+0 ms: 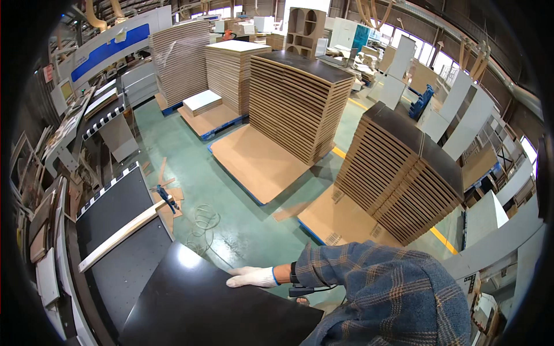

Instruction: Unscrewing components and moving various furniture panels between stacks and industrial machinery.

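My right hand (253, 278), in a white knit glove, grips the far right edge of a large glossy black panel (202, 305). The thumb side lies over its top face; part of the fingers is hidden at the edge. The panel spans the bottom of the picture and overlaps a dark conveyor bed (130, 274) on the left. Across that bed lies a pale wooden strip (124, 233), with a blue-and-black tool (166, 197), perhaps an air gun, near its far end. My left hand is out of the picture.
Tall stacks of dark-topped boards (297, 106) stand on pallets ahead, with a strapped stack (398, 173) closer on the right. A coiled hose (206, 220) and cardboard scraps (173, 193) lie on the green floor. Machinery (75, 130) lines the left side.
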Tool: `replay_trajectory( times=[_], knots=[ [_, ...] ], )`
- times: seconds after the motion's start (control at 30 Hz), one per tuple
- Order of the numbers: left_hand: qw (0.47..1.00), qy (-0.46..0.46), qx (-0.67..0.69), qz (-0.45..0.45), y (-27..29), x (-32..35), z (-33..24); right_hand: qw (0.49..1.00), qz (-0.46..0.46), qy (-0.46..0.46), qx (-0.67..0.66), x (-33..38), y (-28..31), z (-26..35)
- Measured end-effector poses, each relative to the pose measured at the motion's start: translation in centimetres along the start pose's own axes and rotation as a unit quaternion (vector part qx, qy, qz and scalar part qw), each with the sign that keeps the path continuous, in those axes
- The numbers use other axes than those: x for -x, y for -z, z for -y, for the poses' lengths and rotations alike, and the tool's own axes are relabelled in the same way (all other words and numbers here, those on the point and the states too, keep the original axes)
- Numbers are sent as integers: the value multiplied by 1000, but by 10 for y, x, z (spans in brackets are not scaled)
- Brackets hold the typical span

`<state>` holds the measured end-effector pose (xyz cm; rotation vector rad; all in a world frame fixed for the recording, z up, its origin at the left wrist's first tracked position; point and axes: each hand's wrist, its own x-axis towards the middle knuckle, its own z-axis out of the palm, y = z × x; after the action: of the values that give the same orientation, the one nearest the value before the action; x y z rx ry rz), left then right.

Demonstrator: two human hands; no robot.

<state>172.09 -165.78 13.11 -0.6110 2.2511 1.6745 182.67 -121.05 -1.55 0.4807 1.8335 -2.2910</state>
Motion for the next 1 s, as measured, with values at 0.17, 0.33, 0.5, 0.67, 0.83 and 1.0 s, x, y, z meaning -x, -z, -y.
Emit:
replay_trajectory(
  times=[0.17, 0.33, 0.5, 0.67, 0.83, 1.0],
  knots=[
    [1000, 28, 0, -4, -5, -2, -4, 993, 30, -37, -107, -1, 5, -12],
    [1000, 12, -8, 26, -35, -1, -18, 993, -22, 0, -114, 3, 6, -30],
    [998, -18, -12, 53, -75, 8, -41, 979, -15, -46, -198, 29, 26, -33],
    [994, -46, -37, 87, -139, 26, -64, 967, -27, -25, -254, 66, 84, -37],
    [993, -72, -11, 96, -202, 61, -80, 959, -78, 86, -258, 122, 171, -23],
    [921, -320, -31, 219, -282, 75, -93, 957, -211, 134, -150, 178, 270, 11]
  ],
)
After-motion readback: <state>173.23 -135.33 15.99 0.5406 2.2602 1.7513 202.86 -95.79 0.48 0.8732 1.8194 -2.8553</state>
